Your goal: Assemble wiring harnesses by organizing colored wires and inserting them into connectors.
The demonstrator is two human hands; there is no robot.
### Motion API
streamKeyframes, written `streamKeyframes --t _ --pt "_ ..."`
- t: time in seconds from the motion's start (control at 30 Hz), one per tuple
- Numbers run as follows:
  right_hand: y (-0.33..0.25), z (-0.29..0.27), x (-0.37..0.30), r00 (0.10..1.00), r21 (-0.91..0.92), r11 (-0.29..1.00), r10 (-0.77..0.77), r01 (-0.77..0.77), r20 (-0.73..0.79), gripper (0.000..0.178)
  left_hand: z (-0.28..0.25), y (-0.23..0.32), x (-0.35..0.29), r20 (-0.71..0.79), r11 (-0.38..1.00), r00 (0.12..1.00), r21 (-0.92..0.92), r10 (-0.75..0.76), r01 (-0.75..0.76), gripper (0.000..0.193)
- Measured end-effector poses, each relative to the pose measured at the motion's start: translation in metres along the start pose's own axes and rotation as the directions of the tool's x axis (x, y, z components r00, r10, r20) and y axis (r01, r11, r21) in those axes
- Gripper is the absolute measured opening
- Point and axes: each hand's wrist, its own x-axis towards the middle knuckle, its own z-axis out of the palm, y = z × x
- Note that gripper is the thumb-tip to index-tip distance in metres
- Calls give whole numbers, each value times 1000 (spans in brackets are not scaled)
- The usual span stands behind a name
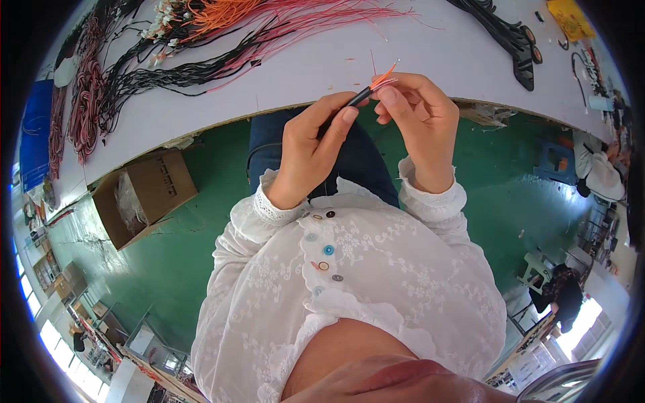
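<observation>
Nearest to me is my white blouse (403, 269), its embroidered front dotted with buttons of several colours, and beyond it my dark blue trousers (366, 151) against the green floor (222, 158). To the left, an open cardboard box (173, 181) sits beside the table's near edge, with clear plastic (127, 201) inside.

My hands meet at the middle of that edge. With my left hand (306, 151) I pinch a black cable (358, 99) between thumb and forefinger, angling its far end up to the right, above the table (302, 80). Orange wires (382, 78) and thin pinkish strands (384, 83) come out of that end. My right hand (426, 121) is at the strands, thumb and forefinger drawn together, the other fingers curled; I cannot tell whether the tips are actually pressed on a strand.

On the table to the left, twisted red-and-black wires (86, 117) lie over the near edge. Farther in stretch black wires (181, 79) and loose pink-red wires (306, 30), and behind them an orange bundle (222, 12) beside white connectors (164, 23). Far right lie black strips (494, 30) and a yellow packet (571, 20).
</observation>
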Motion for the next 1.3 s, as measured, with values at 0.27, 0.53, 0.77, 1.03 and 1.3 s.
streamKeyframes --t 0.27,0.53,0.77,1.03,1.3 --pt "7 11 -3 991 -42 999 -33 27 -127 16 6 -2 -5 -118 999 993 -42 -22 17 23" --pt "7 5 -1 979 70 994 -75 90 -188 17 7 -1 -5 -102 1000 995 -16 -1 0 20" --pt "-2 3 3 984 99 992 -57 74 -168 17 0 4 -3 -60 984 990 133 124 -115 19" --pt "11 0 1 999 129 991 -36 31 37 22 -3 5 -7 -46 993 999 114 25 -20 21" --pt "13 2 -3 996 315 945 72 -84 52 22 4 0 -8 -17 996 1000 91 3 -1 22"
